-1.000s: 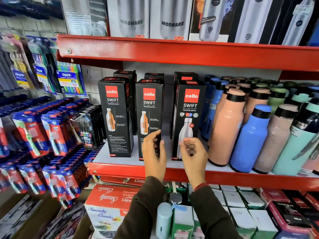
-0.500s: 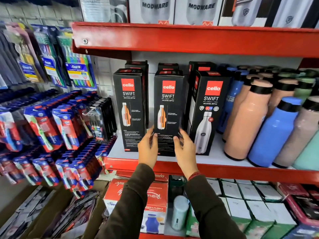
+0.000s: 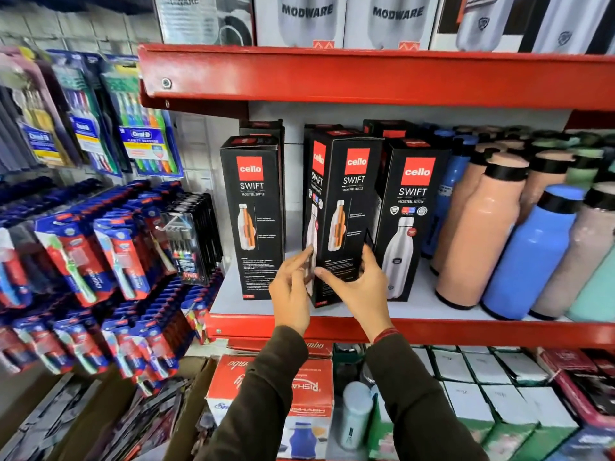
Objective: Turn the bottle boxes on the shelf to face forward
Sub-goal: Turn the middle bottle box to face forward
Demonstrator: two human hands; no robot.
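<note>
the middle cello box (image 3: 346, 214) is standing on the red shelf (image 3: 432, 327) between the left box (image 3: 254, 221) and the right box (image 3: 407, 221), turned so two faces are showing; the left hand (image 3: 291, 291) is pressing fingertips on its lower left face; the right hand (image 3: 361, 287) is pinching its lower front, thumb on the near corner; both grips are holding that box.

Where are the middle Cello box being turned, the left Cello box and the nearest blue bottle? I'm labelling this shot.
middle Cello box (image 3: 352, 207): head view, on its front panel.
left Cello box (image 3: 254, 224): head view, on its front panel.
blue bottle (image 3: 529, 257): head view, on its body.
</note>
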